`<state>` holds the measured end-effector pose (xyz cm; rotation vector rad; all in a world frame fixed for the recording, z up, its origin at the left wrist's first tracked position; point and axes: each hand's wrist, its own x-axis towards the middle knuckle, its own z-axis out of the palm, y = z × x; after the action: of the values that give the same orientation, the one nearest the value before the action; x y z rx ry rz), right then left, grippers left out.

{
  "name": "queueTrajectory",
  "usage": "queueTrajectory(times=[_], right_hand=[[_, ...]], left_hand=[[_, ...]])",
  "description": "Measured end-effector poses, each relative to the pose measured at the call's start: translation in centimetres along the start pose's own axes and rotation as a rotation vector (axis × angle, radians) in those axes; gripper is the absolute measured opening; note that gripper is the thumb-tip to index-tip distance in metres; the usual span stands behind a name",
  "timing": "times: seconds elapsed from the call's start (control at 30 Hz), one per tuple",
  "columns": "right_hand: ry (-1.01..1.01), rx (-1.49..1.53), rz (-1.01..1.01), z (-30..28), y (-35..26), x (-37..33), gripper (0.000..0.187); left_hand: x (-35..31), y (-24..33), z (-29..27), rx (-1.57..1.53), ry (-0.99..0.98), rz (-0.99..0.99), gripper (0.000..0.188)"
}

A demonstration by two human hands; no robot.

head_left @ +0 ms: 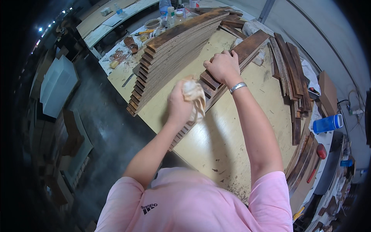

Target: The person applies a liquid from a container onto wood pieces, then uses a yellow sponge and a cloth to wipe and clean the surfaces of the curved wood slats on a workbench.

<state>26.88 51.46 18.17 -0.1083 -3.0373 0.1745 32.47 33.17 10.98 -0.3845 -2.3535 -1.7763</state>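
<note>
A crumpled cream rag point(195, 96) is bunched in my left hand point(179, 104), slightly blurred. It lies against the stepped ends of a small stack of dark-stained wooden boards point(250, 45) that slants across the table in front of me. My right hand point(224, 66) grips the top board of that stack, its fingers curled over the edge. Left of my hands stands a taller stack of similar boards point(181, 48), with its ends staggered like stairs.
The stacks rest on a pale yellow worktable point(220, 143). More dark boards point(291, 71) lie along its right side, near a red-headed tool point(320, 151) and a blue bottle point(327, 123). Bottles and jars point(171, 17) stand at the far edge.
</note>
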Motion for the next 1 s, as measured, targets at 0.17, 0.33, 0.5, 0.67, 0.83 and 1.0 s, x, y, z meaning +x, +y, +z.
queueTrajectory(times=[0.17,0.33,0.5,0.67,0.83,1.0], right_hand=[[0.033,0.012,0.004,0.2,-0.1,-0.2,0.049],[0.045,0.028,-0.005,0.6,0.0,-0.1,0.048],[0.041,0.011,-0.004,0.4,0.2,-0.2,0.048],[0.012,0.029,-0.015,0.4,0.0,-0.3,0.051],[0.009,0.032,0.0,0.1,0.1,-0.2,0.051],[0.028,-0.005,0.004,0.6,0.6,0.0,0.046]], left_hand=[[0.3,-1.2,0.1,-0.065,0.016,0.015,0.029],[-0.4,-1.0,0.3,-0.066,-0.028,0.02,0.035],[0.2,-1.1,0.4,-0.274,-0.092,-0.132,0.035],[-1.3,-2.0,0.6,-0.087,-0.058,0.037,0.04],[2.3,-0.1,-1.0,-0.141,0.051,-0.07,0.017],[-3.9,-0.4,-2.0,0.355,-0.06,0.749,0.04]])
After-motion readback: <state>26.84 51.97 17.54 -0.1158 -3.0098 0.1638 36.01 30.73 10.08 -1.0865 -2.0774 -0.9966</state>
